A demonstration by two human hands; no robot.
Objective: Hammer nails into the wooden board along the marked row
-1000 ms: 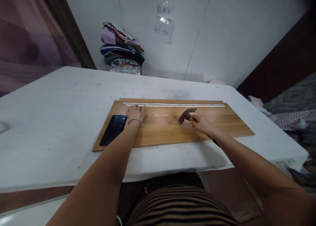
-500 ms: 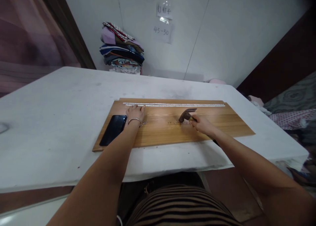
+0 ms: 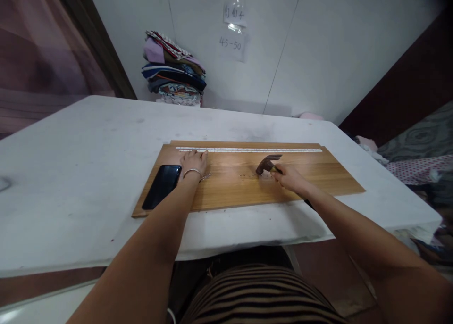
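A long wooden board (image 3: 329, 175) lies across a white table (image 3: 88, 163). My left hand (image 3: 194, 162) rests flat on the board's left part, fingers stretched out, a thin bangle on the wrist. A black phone (image 3: 162, 186) lies just left of that hand on the board. My right hand (image 3: 289, 177) is closed round the handle of a dark claw hammer (image 3: 267, 163), whose head rests on the board near its middle. Small dark specks, perhaps nails, dot the wood beside the hammer head. A white ruler strip (image 3: 249, 150) runs along the board's far edge.
A stack of folded clothes (image 3: 174, 70) sits at the table's far edge against the white wall. Paper notes (image 3: 233, 29) are stuck on the wall. Patterned fabric (image 3: 417, 168) lies beyond the table's right side. A dark wooden frame (image 3: 102, 45) stands at the left.
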